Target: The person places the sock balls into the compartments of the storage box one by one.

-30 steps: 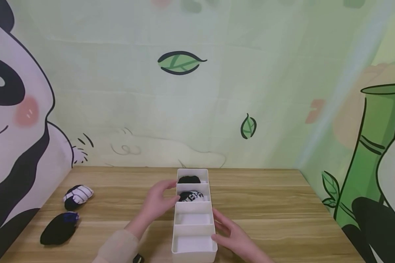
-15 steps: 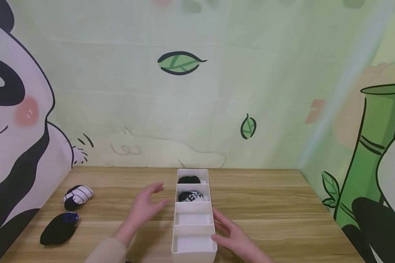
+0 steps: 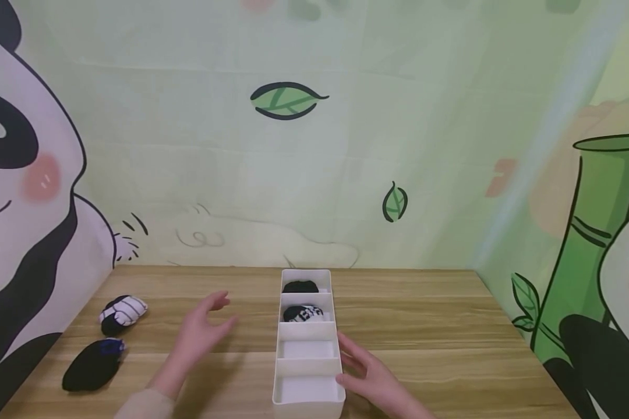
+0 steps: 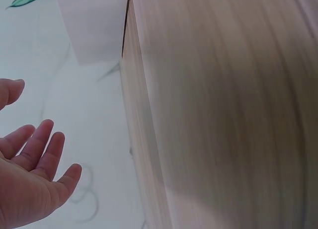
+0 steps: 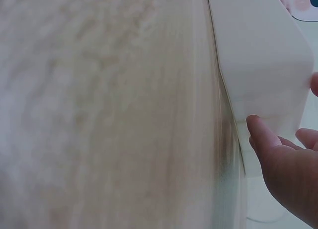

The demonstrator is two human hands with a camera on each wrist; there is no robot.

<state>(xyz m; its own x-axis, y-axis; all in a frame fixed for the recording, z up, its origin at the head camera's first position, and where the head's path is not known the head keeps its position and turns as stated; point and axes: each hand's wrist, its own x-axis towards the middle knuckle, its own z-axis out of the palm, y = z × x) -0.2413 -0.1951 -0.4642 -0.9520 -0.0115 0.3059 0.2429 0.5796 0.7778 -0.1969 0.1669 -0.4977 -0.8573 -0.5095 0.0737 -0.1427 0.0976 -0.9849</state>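
Note:
A long white divided box (image 3: 308, 409) stands on the table, its compartments in a row away from me. The farthest compartment holds a black rolled sock bundle (image 3: 301, 286); the one before it holds a black-and-white bundle (image 3: 304, 313). Both nearer compartments show bare white floors. My right hand (image 3: 372, 377) rests its fingertips against the box's right wall, also seen on the white wall (image 5: 263, 50) in the right wrist view. Left of the box, my left hand (image 3: 199, 329) hovers above the table with fingers loosely spread, holding nothing.
At the table's left side lie a white-and-black striped sock bundle (image 3: 126, 313) and, nearer me, a larger black bundle (image 3: 91, 366) with a blue patch. The wooden table (image 3: 424, 314) ends at a printed panda backdrop (image 3: 424, 116).
My left hand has drawn away from the box's left wall and moved left over the table. The right hand stays at the box, and the bundles have not moved.

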